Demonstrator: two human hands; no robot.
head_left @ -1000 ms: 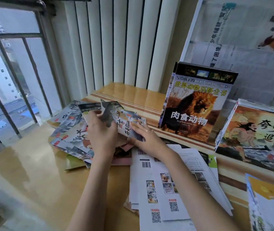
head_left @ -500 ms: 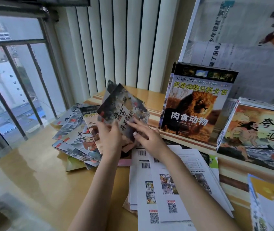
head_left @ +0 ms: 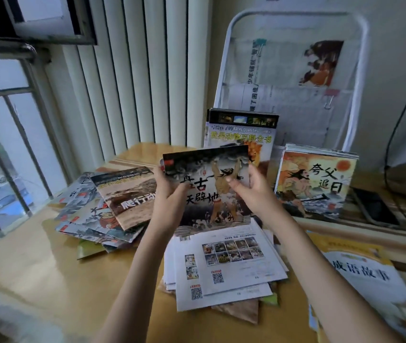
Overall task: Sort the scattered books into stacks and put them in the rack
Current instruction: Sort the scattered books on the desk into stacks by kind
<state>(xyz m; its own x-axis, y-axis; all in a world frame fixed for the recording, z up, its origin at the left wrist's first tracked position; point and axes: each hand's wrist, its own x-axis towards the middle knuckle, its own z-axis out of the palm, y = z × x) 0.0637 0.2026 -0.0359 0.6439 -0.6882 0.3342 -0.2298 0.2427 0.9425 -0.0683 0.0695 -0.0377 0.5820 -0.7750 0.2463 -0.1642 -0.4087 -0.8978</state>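
Note:
Both hands hold up a dark picture book (head_left: 209,174) with a figure and bold characters on its cover, facing me. My left hand (head_left: 169,191) grips its left edge, my right hand (head_left: 251,191) its right edge. Below it lies a pile of white-backed books (head_left: 229,266) with QR codes. To the left a loose heap of books (head_left: 90,214) is topped by a brown reptile book (head_left: 127,196). In the white wire rack (head_left: 224,70) at the back stand a lion encyclopedia (head_left: 241,134) and an orange picture-book stack (head_left: 315,179).
A yellow-and-white book (head_left: 370,280) lies at the right front. A dark phone (head_left: 372,206) and a black cable (head_left: 394,134) sit at the far right. White vertical blinds (head_left: 132,78) and a barred window (head_left: 4,149) border the wooden table (head_left: 36,268).
The hands lifted the dark picture book off the left heap, turned it upright to face me and brought it rightward over the white pile. The view tilted up, showing more of the rack.

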